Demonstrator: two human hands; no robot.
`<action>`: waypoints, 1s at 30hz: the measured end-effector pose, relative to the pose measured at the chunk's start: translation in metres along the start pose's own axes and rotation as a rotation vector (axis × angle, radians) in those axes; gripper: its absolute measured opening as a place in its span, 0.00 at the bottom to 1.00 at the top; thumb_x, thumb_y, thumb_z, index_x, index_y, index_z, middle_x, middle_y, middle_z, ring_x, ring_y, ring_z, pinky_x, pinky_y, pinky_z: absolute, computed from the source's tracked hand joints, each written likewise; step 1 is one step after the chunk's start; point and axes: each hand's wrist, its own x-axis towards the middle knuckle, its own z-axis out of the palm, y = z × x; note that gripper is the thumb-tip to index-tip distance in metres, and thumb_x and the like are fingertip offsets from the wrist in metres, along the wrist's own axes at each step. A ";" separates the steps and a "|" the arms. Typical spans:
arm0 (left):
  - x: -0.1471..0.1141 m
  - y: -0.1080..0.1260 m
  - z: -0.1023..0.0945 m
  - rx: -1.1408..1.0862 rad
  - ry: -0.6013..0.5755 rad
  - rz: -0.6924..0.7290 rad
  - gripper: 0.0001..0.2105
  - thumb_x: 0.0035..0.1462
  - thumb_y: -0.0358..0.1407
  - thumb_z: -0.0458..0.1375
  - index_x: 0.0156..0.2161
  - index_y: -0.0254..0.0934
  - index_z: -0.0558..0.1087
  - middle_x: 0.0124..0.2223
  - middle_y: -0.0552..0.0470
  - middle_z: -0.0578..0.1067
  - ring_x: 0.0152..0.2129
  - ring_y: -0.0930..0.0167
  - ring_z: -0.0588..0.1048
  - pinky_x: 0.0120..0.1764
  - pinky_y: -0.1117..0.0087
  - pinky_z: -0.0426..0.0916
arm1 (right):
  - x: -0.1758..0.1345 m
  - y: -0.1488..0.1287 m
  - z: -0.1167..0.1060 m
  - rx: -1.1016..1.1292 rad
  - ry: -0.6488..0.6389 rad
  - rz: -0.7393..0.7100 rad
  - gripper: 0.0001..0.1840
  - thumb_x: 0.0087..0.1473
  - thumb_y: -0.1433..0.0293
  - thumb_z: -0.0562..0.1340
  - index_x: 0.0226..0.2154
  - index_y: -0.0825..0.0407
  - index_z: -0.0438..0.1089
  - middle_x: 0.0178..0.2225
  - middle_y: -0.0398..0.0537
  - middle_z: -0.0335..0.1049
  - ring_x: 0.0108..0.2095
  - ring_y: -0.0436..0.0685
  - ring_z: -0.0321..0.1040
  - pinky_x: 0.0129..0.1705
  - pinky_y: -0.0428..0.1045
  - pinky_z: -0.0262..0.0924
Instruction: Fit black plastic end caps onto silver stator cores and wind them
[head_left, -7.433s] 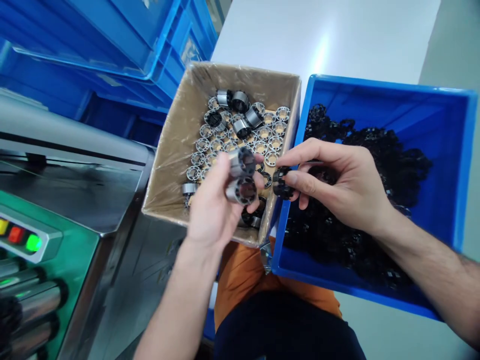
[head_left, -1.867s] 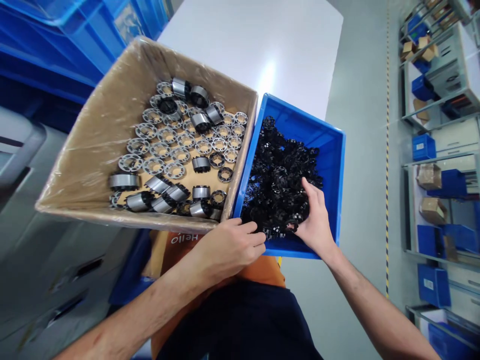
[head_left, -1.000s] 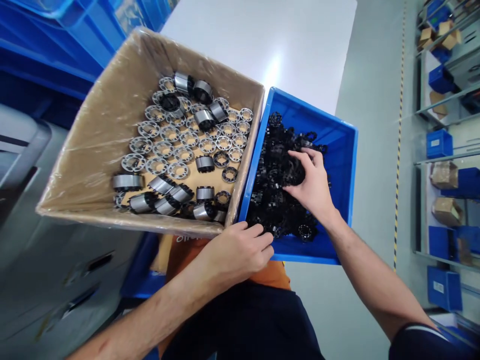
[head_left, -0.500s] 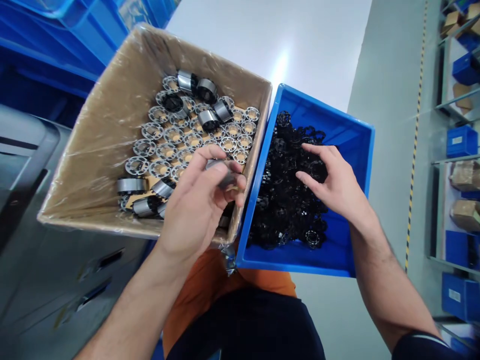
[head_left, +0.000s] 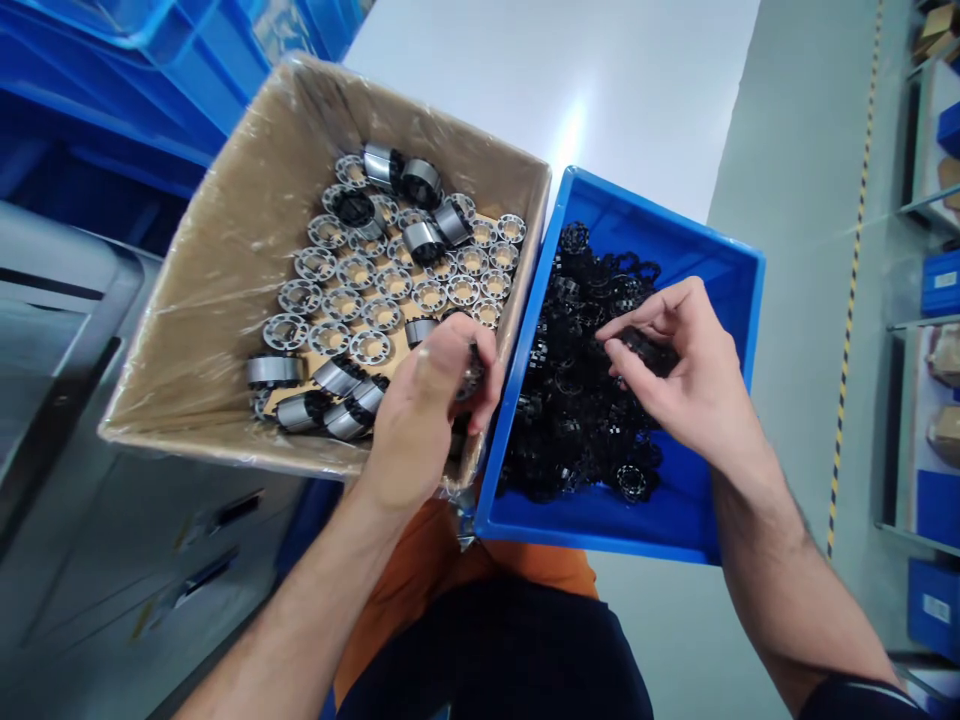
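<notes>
My left hand (head_left: 424,415) is over the right front of the plastic-lined cardboard box (head_left: 206,290), its fingers curled around a ring-shaped metal stator core (head_left: 472,372), mostly hidden by the hand. Bare stator cores (head_left: 370,347) stand in rows in the box. Several cores with black end pieces fitted, such as one fitted core (head_left: 274,370), lie on top of them. Above the blue bin (head_left: 679,515), my right hand (head_left: 697,385) pinches a black plastic ring-shaped piece (head_left: 646,350). Below it lies a heap of similar black plastic pieces (head_left: 577,400).
A white table (head_left: 540,70) extends behind both containers. Blue crates (head_left: 180,70) are stacked at the upper left, above a grey metal cabinet (head_left: 97,540). On the right, shelves with blue bins (head_left: 930,600) stand beyond a yellow-black floor line (head_left: 855,300).
My right hand has closed on a black plastic piece from the heap. My left hand has turned with the stator core and shifted slightly right and down. The view has shifted slightly.
</notes>
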 end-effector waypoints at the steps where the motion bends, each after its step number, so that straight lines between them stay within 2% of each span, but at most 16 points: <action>1: 0.000 -0.002 -0.001 0.040 -0.022 0.034 0.24 0.75 0.57 0.77 0.43 0.41 0.76 0.32 0.57 0.74 0.22 0.76 0.67 0.25 0.73 0.62 | 0.000 -0.010 0.001 0.007 -0.027 -0.040 0.12 0.70 0.67 0.75 0.48 0.41 0.72 0.53 0.48 0.90 0.51 0.63 0.88 0.58 0.63 0.85; 3: -0.001 -0.005 -0.004 0.114 -0.079 0.113 0.24 0.65 0.49 0.86 0.45 0.42 0.76 0.35 0.58 0.76 0.25 0.76 0.70 0.28 0.74 0.65 | 0.004 -0.030 0.004 0.043 -0.084 -0.154 0.11 0.69 0.67 0.80 0.43 0.42 0.78 0.53 0.49 0.89 0.53 0.64 0.87 0.55 0.62 0.86; 5: -0.002 -0.007 -0.007 0.150 -0.128 0.218 0.28 0.59 0.45 0.90 0.48 0.43 0.75 0.34 0.60 0.75 0.25 0.76 0.69 0.28 0.73 0.66 | 0.010 -0.047 0.010 0.162 -0.135 -0.238 0.11 0.66 0.68 0.84 0.41 0.42 0.84 0.46 0.46 0.88 0.45 0.61 0.85 0.47 0.58 0.84; 8: -0.004 -0.006 -0.009 0.180 -0.206 0.321 0.26 0.64 0.44 0.87 0.52 0.45 0.75 0.37 0.60 0.75 0.25 0.77 0.69 0.29 0.72 0.66 | 0.017 -0.056 0.023 0.426 -0.181 -0.178 0.17 0.62 0.64 0.89 0.46 0.41 0.85 0.37 0.37 0.84 0.33 0.53 0.79 0.38 0.52 0.81; 10: -0.007 -0.003 -0.009 0.222 -0.254 0.318 0.22 0.69 0.43 0.84 0.55 0.45 0.77 0.40 0.58 0.77 0.27 0.76 0.71 0.30 0.72 0.68 | 0.018 -0.053 0.032 0.550 -0.158 -0.090 0.24 0.58 0.58 0.91 0.43 0.41 0.80 0.35 0.35 0.81 0.31 0.52 0.77 0.35 0.50 0.80; 12: -0.008 -0.001 -0.008 0.268 -0.246 0.325 0.19 0.71 0.43 0.82 0.53 0.44 0.77 0.41 0.57 0.76 0.29 0.75 0.73 0.31 0.71 0.70 | 0.017 -0.047 0.040 0.619 -0.137 -0.039 0.28 0.56 0.53 0.92 0.39 0.43 0.78 0.35 0.37 0.82 0.30 0.52 0.78 0.32 0.49 0.79; 14: -0.009 0.000 -0.007 0.292 -0.212 0.355 0.18 0.73 0.42 0.81 0.49 0.43 0.75 0.40 0.57 0.74 0.30 0.74 0.71 0.33 0.70 0.70 | 0.014 -0.040 0.044 0.614 -0.139 -0.014 0.25 0.58 0.51 0.91 0.40 0.44 0.82 0.38 0.41 0.86 0.34 0.55 0.82 0.34 0.51 0.82; 16: -0.009 0.000 -0.007 0.301 -0.202 0.389 0.19 0.72 0.41 0.81 0.46 0.42 0.74 0.39 0.57 0.72 0.31 0.74 0.70 0.34 0.70 0.70 | 0.012 -0.036 0.045 0.586 -0.124 -0.022 0.20 0.59 0.54 0.91 0.42 0.43 0.88 0.40 0.44 0.89 0.35 0.57 0.85 0.37 0.52 0.85; 18: -0.009 -0.004 -0.008 0.297 -0.234 0.379 0.21 0.71 0.41 0.83 0.46 0.43 0.72 0.39 0.58 0.71 0.31 0.74 0.70 0.35 0.70 0.71 | 0.010 -0.036 0.045 0.554 -0.074 -0.038 0.14 0.60 0.60 0.89 0.42 0.42 0.90 0.39 0.44 0.90 0.35 0.57 0.85 0.38 0.53 0.85; 20: -0.011 -0.008 -0.008 0.241 -0.262 0.321 0.21 0.73 0.47 0.81 0.50 0.45 0.72 0.40 0.57 0.72 0.29 0.75 0.72 0.32 0.70 0.71 | 0.007 -0.038 0.045 0.515 0.009 -0.071 0.08 0.63 0.68 0.85 0.42 0.41 0.90 0.39 0.43 0.91 0.35 0.57 0.86 0.38 0.54 0.84; 23: -0.016 -0.014 -0.006 0.115 -0.186 0.195 0.20 0.85 0.61 0.63 0.57 0.49 0.71 0.45 0.54 0.76 0.23 0.75 0.72 0.25 0.68 0.69 | 0.003 -0.042 0.048 0.437 0.099 -0.150 0.12 0.67 0.74 0.78 0.43 0.37 0.89 0.39 0.43 0.91 0.37 0.60 0.86 0.40 0.57 0.83; 25: -0.019 -0.014 -0.004 0.117 -0.124 0.135 0.22 0.88 0.64 0.52 0.60 0.50 0.70 0.43 0.53 0.76 0.21 0.74 0.70 0.23 0.68 0.67 | 0.001 -0.043 0.052 0.410 0.100 -0.196 0.12 0.69 0.74 0.76 0.44 0.37 0.89 0.41 0.44 0.92 0.40 0.62 0.87 0.42 0.60 0.85; 27: -0.020 -0.014 -0.003 0.148 -0.126 0.110 0.21 0.88 0.64 0.52 0.63 0.52 0.70 0.39 0.55 0.73 0.22 0.72 0.68 0.25 0.68 0.67 | -0.001 -0.043 0.058 0.409 0.089 -0.232 0.10 0.70 0.72 0.76 0.45 0.37 0.89 0.43 0.45 0.93 0.42 0.63 0.88 0.46 0.62 0.86; 30: -0.020 -0.013 -0.004 0.175 -0.130 0.130 0.19 0.87 0.62 0.56 0.66 0.54 0.70 0.42 0.55 0.74 0.27 0.70 0.71 0.32 0.67 0.73 | -0.002 -0.041 0.066 0.422 0.095 -0.272 0.11 0.72 0.72 0.75 0.46 0.36 0.91 0.44 0.45 0.93 0.43 0.63 0.89 0.49 0.63 0.88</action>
